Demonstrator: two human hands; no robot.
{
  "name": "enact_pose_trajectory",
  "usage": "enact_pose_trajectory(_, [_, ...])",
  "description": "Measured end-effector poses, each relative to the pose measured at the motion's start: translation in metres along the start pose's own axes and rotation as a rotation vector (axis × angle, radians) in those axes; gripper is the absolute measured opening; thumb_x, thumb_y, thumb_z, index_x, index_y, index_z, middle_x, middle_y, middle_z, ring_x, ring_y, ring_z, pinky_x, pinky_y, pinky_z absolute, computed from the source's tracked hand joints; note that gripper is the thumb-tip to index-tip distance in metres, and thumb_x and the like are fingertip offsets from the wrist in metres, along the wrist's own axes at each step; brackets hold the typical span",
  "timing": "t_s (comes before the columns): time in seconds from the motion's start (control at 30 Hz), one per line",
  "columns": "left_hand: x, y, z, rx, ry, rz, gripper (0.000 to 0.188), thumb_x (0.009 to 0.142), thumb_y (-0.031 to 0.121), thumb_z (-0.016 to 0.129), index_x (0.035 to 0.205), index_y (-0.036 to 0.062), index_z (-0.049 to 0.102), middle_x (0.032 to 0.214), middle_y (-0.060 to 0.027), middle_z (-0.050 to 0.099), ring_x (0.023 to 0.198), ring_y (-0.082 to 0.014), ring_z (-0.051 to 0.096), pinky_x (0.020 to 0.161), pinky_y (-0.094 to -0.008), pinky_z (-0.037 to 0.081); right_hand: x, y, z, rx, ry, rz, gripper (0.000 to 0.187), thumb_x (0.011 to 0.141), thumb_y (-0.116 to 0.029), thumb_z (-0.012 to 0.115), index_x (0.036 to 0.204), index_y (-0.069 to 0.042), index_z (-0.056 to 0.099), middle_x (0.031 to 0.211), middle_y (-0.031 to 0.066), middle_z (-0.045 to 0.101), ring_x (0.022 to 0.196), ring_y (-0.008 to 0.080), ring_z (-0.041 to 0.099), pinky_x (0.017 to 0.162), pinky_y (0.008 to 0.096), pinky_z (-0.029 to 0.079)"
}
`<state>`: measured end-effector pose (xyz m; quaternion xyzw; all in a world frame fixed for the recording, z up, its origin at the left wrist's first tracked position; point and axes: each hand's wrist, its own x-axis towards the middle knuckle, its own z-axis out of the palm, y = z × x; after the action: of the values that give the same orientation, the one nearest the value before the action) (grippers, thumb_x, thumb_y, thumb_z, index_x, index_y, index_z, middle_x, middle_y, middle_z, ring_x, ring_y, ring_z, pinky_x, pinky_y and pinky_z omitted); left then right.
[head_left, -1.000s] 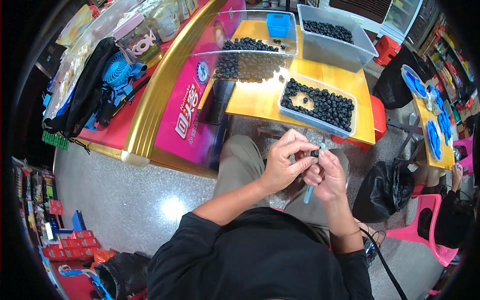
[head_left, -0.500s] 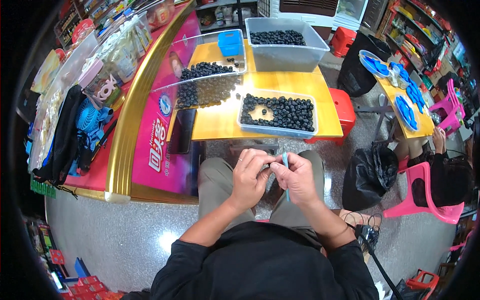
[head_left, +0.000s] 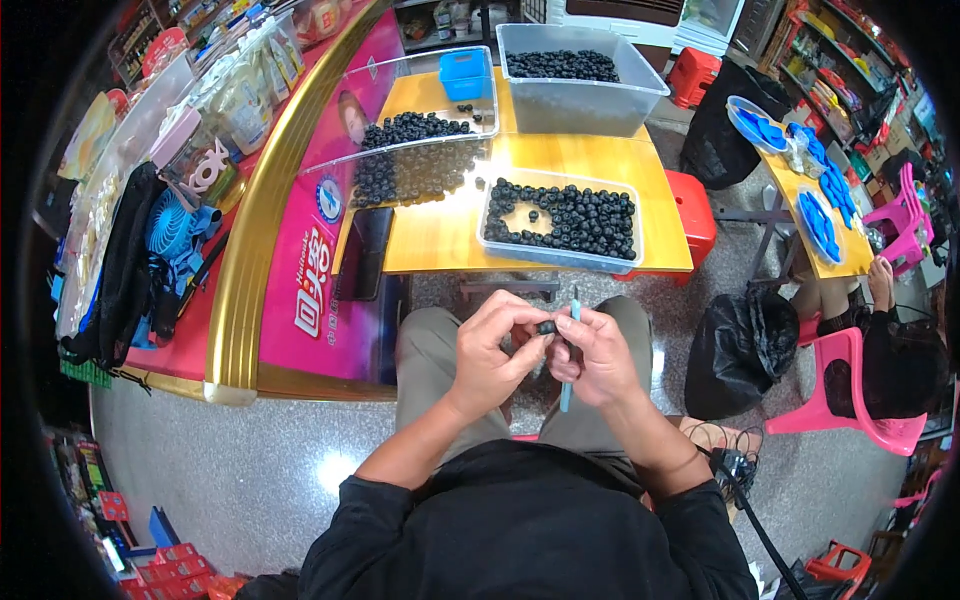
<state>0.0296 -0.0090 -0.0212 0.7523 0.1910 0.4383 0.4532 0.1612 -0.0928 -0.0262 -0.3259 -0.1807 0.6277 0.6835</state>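
Note:
In front of my lap, my left hand (head_left: 487,355) pinches a small round black piece (head_left: 545,327) between thumb and fingertips. My right hand (head_left: 605,362) is closed around a slim light-blue pen-shaped tool (head_left: 567,396), held nearly upright beside the piece. Whether the tool's tip touches the piece I cannot tell. Beyond my hands, a shallow clear tray (head_left: 560,263) on the wooden table (head_left: 430,245) holds many similar black pieces. More lie behind it in a large clear bin (head_left: 590,118), and others are heaped at the table's left.
A clear panelled box (head_left: 400,150) surrounds the left heap, with a blue container (head_left: 463,75) inside. A dark phone-like slab (head_left: 366,252) lies at the table's left edge. Red stools (head_left: 690,215) and a black bag (head_left: 735,350) stand to the right, where another person sits near a pink chair (head_left: 845,385).
My hands have turned a little, so the black piece now shows between the left fingertips. The blue tool has tilted and shifted slightly. The whole view has moved a little.

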Motion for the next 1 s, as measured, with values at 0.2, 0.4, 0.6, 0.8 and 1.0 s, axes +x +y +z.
enact_pose_trajectory(0.2, [-0.001, 0.001, 0.002, -0.191, 0.003, -0.044, 0.020, 0.072, -0.003, 0.069, 0.091, 0.0009, 0.064, 0.085, -0.0050, 0.057, 0.068, -0.0099, 0.054, 0.055, -0.0217, 0.043, 0.001, 0.018, 0.000, 0.172, -0.133, 0.046, 0.011, 0.092, -0.015, 0.058, 0.094, -0.004, 0.058, 0.068, -0.0005, 0.053, 0.047, 0.0054, 0.042, 0.041, 0.0183, 0.031])
enact_pose_trajectory(0.4, [0.001, 0.006, -0.001, 0.070, -0.020, 0.078, 0.024, 0.067, -0.003, 0.069, 0.089, 0.0008, 0.062, 0.084, -0.0078, 0.057, 0.071, -0.0181, 0.055, 0.058, -0.0275, 0.045, -0.004, 0.005, 0.004, -0.223, 0.137, -0.162, 0.012, 0.088, -0.015, 0.063, 0.090, -0.004, 0.060, 0.065, -0.0010, 0.055, 0.049, 0.0034, 0.044, 0.042, 0.0173, 0.032])
enact_pose_trajectory(0.6, [-0.003, 0.000, 0.005, 0.185, -0.031, 0.149, 0.024, 0.065, -0.004, 0.069, 0.088, 0.0008, 0.061, 0.084, -0.0117, 0.058, 0.078, -0.0277, 0.058, 0.066, -0.0352, 0.048, -0.007, -0.002, 0.008, -0.410, 0.193, -0.189, 0.013, 0.085, -0.015, 0.069, 0.085, -0.003, 0.063, 0.067, -0.0031, 0.055, 0.056, 0.0010, 0.045, 0.048, 0.0169, 0.034])
enact_pose_trajectory(0.8, [0.002, 0.003, 0.005, 0.163, -0.035, 0.131, 0.019, 0.069, -0.006, 0.070, 0.087, -0.0012, 0.063, 0.083, -0.0108, 0.060, 0.070, -0.0197, 0.060, 0.061, -0.0283, 0.048, -0.001, 0.002, 0.003, -0.492, 0.159, -0.267, 0.017, 0.087, -0.017, 0.065, 0.080, -0.001, 0.063, 0.064, -0.0025, 0.055, 0.057, 0.0023, 0.047, 0.049, 0.0191, 0.037])
enact_pose_trajectory(1.0, [0.004, -0.005, 0.008, 0.125, -0.028, 0.125, 0.019, 0.072, -0.007, 0.070, 0.088, -0.0016, 0.062, 0.084, -0.0100, 0.059, 0.072, -0.0171, 0.058, 0.063, -0.0248, 0.047, 0.001, 0.000, -0.001, -0.430, 0.126, -0.276, 0.012, 0.089, -0.015, 0.063, 0.088, -0.002, 0.063, 0.064, -0.0011, 0.055, 0.050, 0.0007, 0.042, 0.042, 0.0166, 0.029])
